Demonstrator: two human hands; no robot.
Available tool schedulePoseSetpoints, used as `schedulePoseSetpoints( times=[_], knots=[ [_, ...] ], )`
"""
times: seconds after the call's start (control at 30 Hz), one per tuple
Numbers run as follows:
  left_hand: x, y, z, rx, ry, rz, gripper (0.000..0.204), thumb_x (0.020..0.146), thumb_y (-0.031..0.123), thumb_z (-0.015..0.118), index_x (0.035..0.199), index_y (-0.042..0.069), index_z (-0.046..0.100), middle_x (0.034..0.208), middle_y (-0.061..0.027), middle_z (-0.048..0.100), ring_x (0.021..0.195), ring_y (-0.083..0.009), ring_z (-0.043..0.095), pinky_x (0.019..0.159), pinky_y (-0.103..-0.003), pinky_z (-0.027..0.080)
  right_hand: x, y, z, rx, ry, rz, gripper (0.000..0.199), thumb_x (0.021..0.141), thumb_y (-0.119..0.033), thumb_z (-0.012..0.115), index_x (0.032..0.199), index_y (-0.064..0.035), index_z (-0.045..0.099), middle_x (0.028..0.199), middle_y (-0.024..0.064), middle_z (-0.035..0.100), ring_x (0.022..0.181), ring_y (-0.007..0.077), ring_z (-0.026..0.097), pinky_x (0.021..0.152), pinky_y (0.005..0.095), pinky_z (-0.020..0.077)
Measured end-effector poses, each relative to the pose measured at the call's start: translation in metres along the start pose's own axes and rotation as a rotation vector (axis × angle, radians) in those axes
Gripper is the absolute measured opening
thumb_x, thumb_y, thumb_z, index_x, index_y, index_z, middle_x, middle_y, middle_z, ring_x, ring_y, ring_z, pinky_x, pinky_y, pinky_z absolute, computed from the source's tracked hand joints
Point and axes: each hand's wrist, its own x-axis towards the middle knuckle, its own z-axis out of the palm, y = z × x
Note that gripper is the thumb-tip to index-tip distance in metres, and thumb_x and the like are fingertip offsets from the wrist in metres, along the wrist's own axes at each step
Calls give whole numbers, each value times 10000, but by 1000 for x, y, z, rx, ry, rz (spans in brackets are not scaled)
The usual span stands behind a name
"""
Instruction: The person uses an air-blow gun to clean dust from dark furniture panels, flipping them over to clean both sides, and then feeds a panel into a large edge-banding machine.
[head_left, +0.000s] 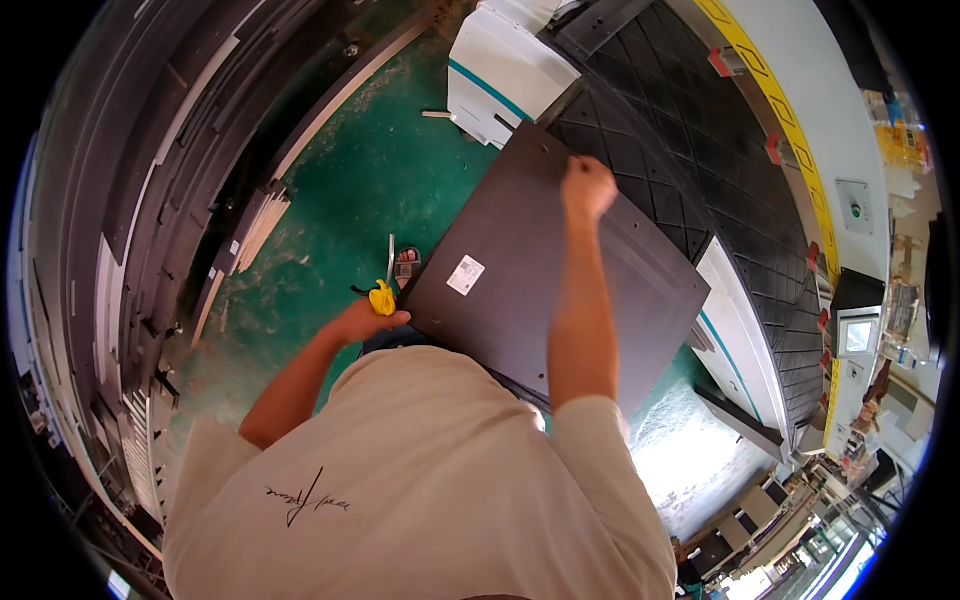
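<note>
A large dark brown panel (520,240) with a white printed label (465,274) and several small holes lies in front of me, its near edge close to my waist. At its left corner my left hand (368,320) is closed round a yellow air blow gun (382,298) with a thin metal nozzle pointing away from me. My right arm reaches across the board. At the far right edge of the panel my right hand (590,190) is closed, fingers pressed together; what they hold, if anything, is hidden.
Beyond the panel stands a machine with a black sectioned bed (660,120) and white side covers (510,75). A yellow-marked beam (765,90) curves along its far side. Long dark boards (130,200) are stacked at left. Green floor (340,180) lies between.
</note>
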Motion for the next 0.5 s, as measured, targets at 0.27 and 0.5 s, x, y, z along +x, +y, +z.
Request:
schedulePoseSetpoints(
  times=[0.27, 0.5],
  knots=[
    [6, -33, -25, 81, 70, 66, 496, 907, 433, 793, 1194, 43, 685, 1056, -89, 726, 980, -190, 697, 847, -344, 559, -12, -82, 66, 140, -80, -87, 232, 849, -221, 696, 986, -71, 810, 974, 175, 765, 934, 374, 734, 869, 433, 572],
    [-17, -211, -129, -64, 455, -160, 220, 929, 243, 712, 1039, 53, 690, 867, -41, 685, 701, -150, 657, 653, -310, 550, 23, -28, 24, -37, -56, -522, 134, 880, -168, 749, 947, -55, 774, 898, 168, 671, 862, 373, 683, 765, 454, 541]
  ],
)
